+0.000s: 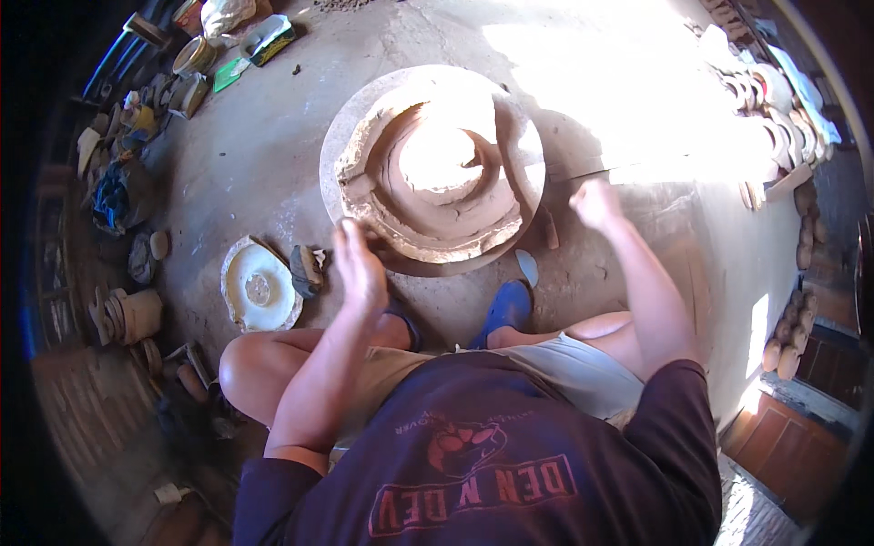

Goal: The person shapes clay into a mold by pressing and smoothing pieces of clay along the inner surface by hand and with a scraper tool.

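On a round turntable [331, 155] sits a thick, ring-shaped mould [360, 198], pale and rough-rimmed. Brown clay [428, 214] lines its hollow around a sunlit raised middle [437, 159]. My left hand [361, 268] is held at the mould's near left rim, fingers stretched out and nothing in them; whether they touch the rim, I cannot tell. To the right of the turntable, apart from it, my right hand [596, 206] is raised in a fist, with nothing seen in it. A narrow brown tool [550, 227] and a pale blue flat scraper [527, 267] lie by the turntable's near right edge.
A white round basin-like piece [238, 280] lies on the floor at the left, beside a dark lump [305, 271]. Tubs [194, 56] and a green sheet [229, 75] are at the far left. Curved clay pieces [778, 136] are stacked along the right. My blue shoe [510, 308] is near the turntable.
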Demonstrator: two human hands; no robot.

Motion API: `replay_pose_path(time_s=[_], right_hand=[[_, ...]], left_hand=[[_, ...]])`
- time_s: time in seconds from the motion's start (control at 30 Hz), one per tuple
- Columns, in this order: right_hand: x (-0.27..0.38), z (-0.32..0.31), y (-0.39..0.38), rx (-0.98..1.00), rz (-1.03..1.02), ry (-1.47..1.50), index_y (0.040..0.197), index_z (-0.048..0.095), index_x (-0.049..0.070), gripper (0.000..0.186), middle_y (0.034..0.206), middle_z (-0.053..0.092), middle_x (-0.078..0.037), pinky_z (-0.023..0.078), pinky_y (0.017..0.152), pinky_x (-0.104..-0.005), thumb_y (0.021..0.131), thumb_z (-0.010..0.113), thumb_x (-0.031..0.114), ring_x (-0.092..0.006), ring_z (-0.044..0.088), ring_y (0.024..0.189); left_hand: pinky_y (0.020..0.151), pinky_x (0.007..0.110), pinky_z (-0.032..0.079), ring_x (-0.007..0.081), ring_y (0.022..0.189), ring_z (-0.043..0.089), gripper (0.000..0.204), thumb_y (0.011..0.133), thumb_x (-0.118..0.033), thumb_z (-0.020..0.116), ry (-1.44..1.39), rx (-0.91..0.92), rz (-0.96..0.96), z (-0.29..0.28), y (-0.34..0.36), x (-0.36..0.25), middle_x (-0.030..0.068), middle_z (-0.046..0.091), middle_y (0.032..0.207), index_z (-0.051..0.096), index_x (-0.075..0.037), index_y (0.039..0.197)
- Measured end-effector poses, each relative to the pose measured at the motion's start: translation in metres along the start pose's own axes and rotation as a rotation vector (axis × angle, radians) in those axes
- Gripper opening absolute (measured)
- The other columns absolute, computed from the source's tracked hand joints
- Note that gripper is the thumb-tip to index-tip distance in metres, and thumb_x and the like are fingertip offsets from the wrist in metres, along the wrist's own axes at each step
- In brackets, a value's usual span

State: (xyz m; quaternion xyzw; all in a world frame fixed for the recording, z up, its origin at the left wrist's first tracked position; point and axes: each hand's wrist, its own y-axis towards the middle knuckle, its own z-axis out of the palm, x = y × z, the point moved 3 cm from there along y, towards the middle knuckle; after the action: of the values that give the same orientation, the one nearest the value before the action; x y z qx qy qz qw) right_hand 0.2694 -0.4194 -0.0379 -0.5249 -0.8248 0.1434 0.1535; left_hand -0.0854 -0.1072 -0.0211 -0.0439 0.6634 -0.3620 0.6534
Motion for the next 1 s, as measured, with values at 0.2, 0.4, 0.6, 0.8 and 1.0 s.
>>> replay_pose_path(time_s=[0.2,0.4,0.6,0.8,1.0], right_hand=[[-0.002,0.177,-0.031,0.408,0.091,-0.165,0.127,0.075,0.002,0.035,0.136,0.070,-0.024,0.055,0.107,-0.0478,0.098,0.059,0.015,-0.0396,0.067,0.128],[-0.003,0.247,-0.048,0.225,0.176,0.010,0.137,0.062,0.004,0.040,0.142,0.062,-0.025,0.053,0.109,-0.0500,0.103,0.059,0.025,-0.0441,0.062,0.131],[-0.046,0.281,-0.020,0.352,0.014,-0.085,0.131,0.065,0.001,0.043,0.138,0.064,-0.028,0.054,0.107,-0.0508,0.099,0.068,0.028,-0.0439,0.063,0.129],[-0.065,0.200,0.029,0.134,0.251,0.603,0.126,0.070,-0.001,0.034,0.107,0.076,-0.018,0.057,0.092,-0.0428,0.096,0.066,0.015,-0.0298,0.073,0.102],[-0.043,-0.007,0.061,-0.188,0.181,1.282,0.128,0.071,0.004,0.030,0.112,0.075,-0.012,0.057,0.089,-0.0419,0.101,0.061,0.010,-0.0261,0.069,0.098]], left_hand=[[0.111,0.043,0.044,0.0381,0.129,0.059,0.048,0.118,-0.029,0.043,0.387,-0.141,0.417,0.015,0.008,0.010,0.0269,0.063,0.139,0.056,0.009,0.143],[0.105,0.046,0.046,0.0419,0.118,0.061,0.043,0.117,-0.027,0.044,0.442,-0.224,0.587,0.014,0.032,0.012,0.0272,0.064,0.126,0.059,0.007,0.137],[0.103,0.043,0.047,0.0348,0.116,0.062,0.040,0.112,-0.030,0.057,0.356,-0.144,0.511,0.028,0.041,-0.002,0.0211,0.063,0.123,0.063,0.004,0.132],[0.106,0.044,0.047,0.0362,0.119,0.061,0.038,0.110,-0.028,0.062,0.267,-0.183,0.559,0.010,0.055,-0.006,0.0196,0.063,0.127,0.068,0.003,0.131],[0.108,0.045,0.046,0.0409,0.122,0.063,0.047,0.114,-0.034,0.047,0.322,-0.146,0.417,0.004,0.040,-0.022,0.0251,0.067,0.130,0.066,0.004,0.136]])
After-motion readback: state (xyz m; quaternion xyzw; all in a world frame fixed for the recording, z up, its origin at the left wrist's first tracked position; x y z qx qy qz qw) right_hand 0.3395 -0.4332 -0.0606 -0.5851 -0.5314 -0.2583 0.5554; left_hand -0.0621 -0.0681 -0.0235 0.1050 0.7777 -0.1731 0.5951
